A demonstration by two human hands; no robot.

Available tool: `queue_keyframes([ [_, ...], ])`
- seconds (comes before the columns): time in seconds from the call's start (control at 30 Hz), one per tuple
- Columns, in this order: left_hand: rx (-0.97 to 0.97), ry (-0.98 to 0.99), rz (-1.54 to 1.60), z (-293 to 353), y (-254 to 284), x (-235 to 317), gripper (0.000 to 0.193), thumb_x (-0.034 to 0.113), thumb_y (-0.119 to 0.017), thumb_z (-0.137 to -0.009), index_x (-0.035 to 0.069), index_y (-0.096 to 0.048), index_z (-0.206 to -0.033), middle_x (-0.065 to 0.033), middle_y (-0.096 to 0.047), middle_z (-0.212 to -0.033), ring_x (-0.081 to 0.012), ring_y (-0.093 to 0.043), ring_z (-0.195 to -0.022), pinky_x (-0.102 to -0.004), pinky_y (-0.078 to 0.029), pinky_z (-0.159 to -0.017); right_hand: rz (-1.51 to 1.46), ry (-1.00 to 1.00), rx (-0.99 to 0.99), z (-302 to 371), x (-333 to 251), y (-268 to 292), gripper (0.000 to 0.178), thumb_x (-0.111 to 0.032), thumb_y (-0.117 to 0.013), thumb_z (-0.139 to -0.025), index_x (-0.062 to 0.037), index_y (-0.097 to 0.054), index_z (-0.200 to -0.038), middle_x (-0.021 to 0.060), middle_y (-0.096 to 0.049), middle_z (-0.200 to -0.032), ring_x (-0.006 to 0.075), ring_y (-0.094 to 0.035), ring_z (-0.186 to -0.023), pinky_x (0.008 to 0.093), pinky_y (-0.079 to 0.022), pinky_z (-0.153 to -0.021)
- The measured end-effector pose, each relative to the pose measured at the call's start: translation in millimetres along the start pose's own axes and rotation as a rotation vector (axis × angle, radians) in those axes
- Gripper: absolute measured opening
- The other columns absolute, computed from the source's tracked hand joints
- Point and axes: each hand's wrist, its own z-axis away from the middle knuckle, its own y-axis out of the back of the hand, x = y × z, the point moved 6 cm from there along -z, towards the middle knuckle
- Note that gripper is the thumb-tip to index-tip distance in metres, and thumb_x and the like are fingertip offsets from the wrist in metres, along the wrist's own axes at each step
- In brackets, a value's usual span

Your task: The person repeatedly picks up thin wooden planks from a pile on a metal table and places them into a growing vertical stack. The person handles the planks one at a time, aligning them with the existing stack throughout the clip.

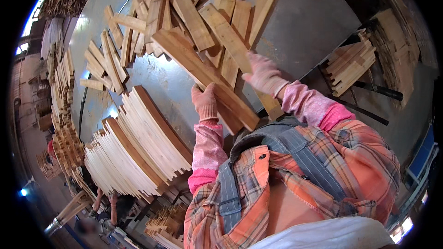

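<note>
Both hands wear knitted pinkish work gloves. My left hand [205, 102] is closed around the edge of a long brown wooden board [198, 74], which slants from the pile down toward my waist. Part of another board lies beneath it, near my left fingers. My right hand [265, 74] grips the near end of a lighter wooden board [226, 34] that reaches up over the pile. Below the right hand, another board end [269, 105] juts over the table edge. A loose heap of short boards [159, 11] spreads ahead of both hands.
The boards lie on a grey metal table [309, 27]. To the left stands a tight row of pale strips [134, 143] with some brown ones among them. Stacked boards [353, 62] sit off the table's right side. A person's arm [113, 207] shows at lower left.
</note>
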Motion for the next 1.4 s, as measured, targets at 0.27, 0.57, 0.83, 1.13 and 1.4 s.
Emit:
queue_keyframes([
  [0.27, 0.296, -0.056, -0.312, 20.9, 149.4, -29.3, 0.045, 0.023, -0.077, -0.081, 0.001, -0.065, -0.118, -0.0175, -0.071, -0.104, -0.0269, -0.069, -0.095, -0.0385, -0.055, -0.085, -0.696, -0.379, -0.393, -2.0, 55.3, -52.0, 0.052, -0.023, -0.076, -0.083, -0.0014, -0.063, -0.129, 0.0139, -0.072, -0.112, 0.0255, -0.069, -0.100, 0.0379, -0.052, -0.091],
  [0.57, 0.451, -0.046, -1.174, 12.5, 203.1, -67.9, 0.055, 0.034, -0.075, -0.086, 0.002, -0.062, -0.130, -0.0273, -0.065, -0.123, -0.0432, -0.060, -0.117, -0.0520, -0.048, -0.101, -1.086, -0.387, -0.073, -27.7, 63.5, -8.9, 0.038, -0.014, -0.074, -0.087, 0.0002, -0.069, -0.122, 0.0055, -0.074, -0.105, 0.0137, -0.067, -0.091, 0.0307, -0.054, -0.084],
  [0.83, -0.149, -0.397, -0.905, -69.8, -55.5, 47.5, 0.068, 0.040, -0.075, -0.081, 0.004, -0.059, -0.136, -0.0206, -0.066, -0.128, -0.0407, -0.061, -0.122, -0.0465, -0.051, -0.101, -1.370, -0.467, 0.142, -37.6, 96.7, 17.3, 0.025, -0.004, -0.071, -0.090, 0.0020, -0.069, -0.114, 0.0061, -0.073, -0.102, 0.0147, -0.068, -0.090, 0.0304, -0.056, -0.084],
  [1.13, -0.582, 0.074, -0.351, -23.3, -40.8, 91.2, 0.053, 0.042, -0.079, -0.076, -0.002, -0.071, -0.106, -0.0215, -0.075, -0.093, -0.0385, -0.072, -0.096, -0.0459, -0.057, -0.086, -1.344, -0.465, 0.123, -13.9, 105.1, 13.7, 0.024, -0.010, -0.066, -0.093, 0.0048, -0.070, -0.112, 0.0107, -0.072, -0.106, 0.0203, -0.069, -0.094, 0.0322, -0.055, -0.086],
  [1.4, -0.792, 0.259, -0.551, 129.5, -69.8, 36.4, 0.068, 0.046, -0.075, -0.076, -0.001, -0.060, -0.123, -0.0265, -0.068, -0.118, -0.0409, -0.067, -0.113, -0.0468, -0.052, -0.097, -0.803, -0.266, -0.039, -29.3, 79.5, -35.1, 0.040, -0.029, -0.068, -0.096, 0.0046, -0.068, -0.119, 0.0154, -0.072, -0.104, 0.0250, -0.067, -0.096, 0.0387, -0.052, -0.088],
])
